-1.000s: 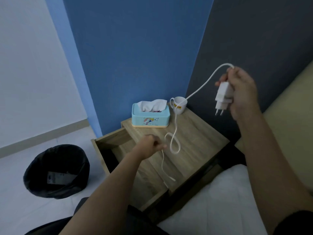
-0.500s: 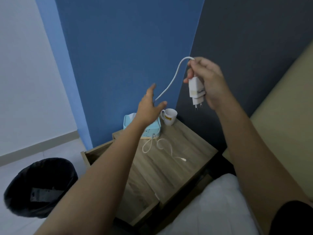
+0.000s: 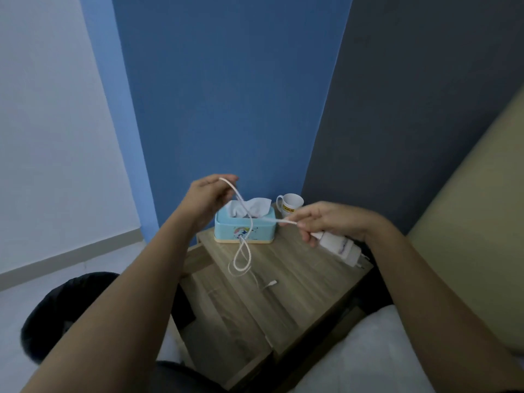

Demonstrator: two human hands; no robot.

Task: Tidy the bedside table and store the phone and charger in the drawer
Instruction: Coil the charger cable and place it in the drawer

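Both hands are up over the bedside table. Right hand grips the white charger and pinches its cable; left hand pinches the cable higher, loops dangling onto the wood. Tissue box and mug sit at the far edge, drawer open on the left.
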